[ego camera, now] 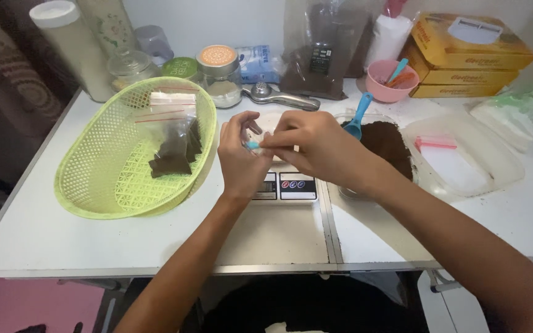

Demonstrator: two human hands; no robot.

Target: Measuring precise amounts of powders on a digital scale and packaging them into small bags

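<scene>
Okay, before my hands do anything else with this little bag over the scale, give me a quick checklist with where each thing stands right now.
1. Small clear bag held by both hands: ok, left hand and right hand pinch it.
2. Bag over the scale: ok.
3. Bag filled or sealed: cannot tell, fingers hide it.
4. Blue scoop within reach: ok, resting in the tub of brown powder.
5. Green basket has room: ok, a few filled bags inside.
6. Scale reading: cannot tell.
</scene>
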